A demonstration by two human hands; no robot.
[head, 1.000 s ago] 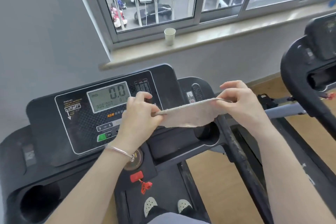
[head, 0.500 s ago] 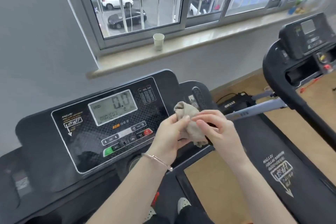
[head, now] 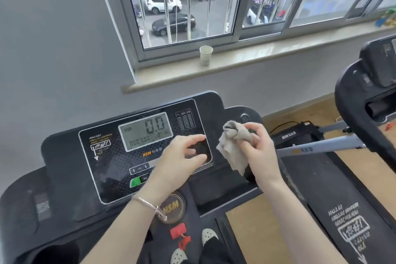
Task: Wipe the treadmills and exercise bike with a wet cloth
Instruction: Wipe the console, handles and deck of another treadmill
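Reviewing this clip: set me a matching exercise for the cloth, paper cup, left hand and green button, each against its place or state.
Things:
1. cloth
2. cup
3. left hand
4. green button

Places or states:
A. on the windowsill
B. bunched in the right hand
C. lower left of the console panel
D. open, empty, over the console

Pairs: 1-B, 2-A, 3-D, 4-C

Past your fingers, a paper cup (head: 206,55) stands upright on the sill (head: 278,52); through the barred window (head: 182,6) you see a white car (head: 162,4) and a black car (head: 173,24)
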